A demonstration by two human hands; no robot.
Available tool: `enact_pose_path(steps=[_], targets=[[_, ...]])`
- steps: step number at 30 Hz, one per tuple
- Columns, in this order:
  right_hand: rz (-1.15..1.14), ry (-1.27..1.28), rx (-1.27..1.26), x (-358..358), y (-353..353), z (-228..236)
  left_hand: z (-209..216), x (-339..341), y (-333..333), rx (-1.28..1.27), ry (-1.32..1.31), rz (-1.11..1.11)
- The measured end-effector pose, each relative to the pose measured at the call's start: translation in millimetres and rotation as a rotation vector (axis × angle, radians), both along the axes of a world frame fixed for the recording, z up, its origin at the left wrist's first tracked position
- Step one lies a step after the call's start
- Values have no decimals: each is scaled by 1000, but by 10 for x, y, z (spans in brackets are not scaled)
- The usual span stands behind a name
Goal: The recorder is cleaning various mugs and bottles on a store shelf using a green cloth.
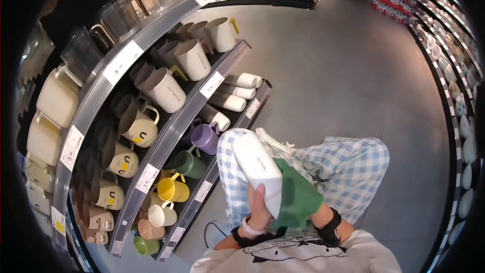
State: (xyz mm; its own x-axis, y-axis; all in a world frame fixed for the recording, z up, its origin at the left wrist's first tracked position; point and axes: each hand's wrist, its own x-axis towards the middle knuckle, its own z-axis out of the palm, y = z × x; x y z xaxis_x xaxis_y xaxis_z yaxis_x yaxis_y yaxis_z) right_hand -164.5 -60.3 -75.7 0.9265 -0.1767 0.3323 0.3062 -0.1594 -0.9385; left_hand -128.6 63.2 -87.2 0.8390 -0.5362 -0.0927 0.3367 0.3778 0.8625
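In the head view, your left hand [257,207] is closed around the lower part of a long white case with rounded edges [256,164], the thumb lying along its face near dark printed marks. The case slants, its upper end toward your left knee and its lower end in your palm, above your blue-and-white checked trousers [348,164].

Your right hand [320,216] reaches in from the other side, mostly hidden by a soft green cloth [301,194] draped against the case's right side. You cannot tell from here how far its fingers are closed, or whether they grip the cloth, the case or both. A black band [329,227] circles that wrist; a pale pink band [251,226] sits on the left one.

To your left, the lowest shelf of a dark display rack holds similar white rounded cases [228,102], lying on their sides. Nearer you on that shelf stand a purple mug [205,139], a dark green mug [189,165] and a bright yellow mug [172,190]. Tall off-white mugs [165,91] fill the shelf above, and clear ribbed pitchers [120,17] stand higher up. Grey floor [323,71] stretches ahead of you.
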Motion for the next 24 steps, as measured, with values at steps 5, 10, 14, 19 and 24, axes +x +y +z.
enact_pose_path(steps=[5,10,14,19,24], targets=[[-48,-10,8,229,-52,-124,-308,237,-276,-59,-108,325],[-197,50,35,333,-379,-464,-484,431,-516,79,-280,161],[-378,159,-44,162,-796,-782,-348,668,-668,5,-183,-200],[-710,401,-305,-445,-1511,-1196,-323,1421,-1519,346,80,-321],[-848,567,-379,-941,-1681,-1529,-1208,2126,-2310,345,252,-397]])
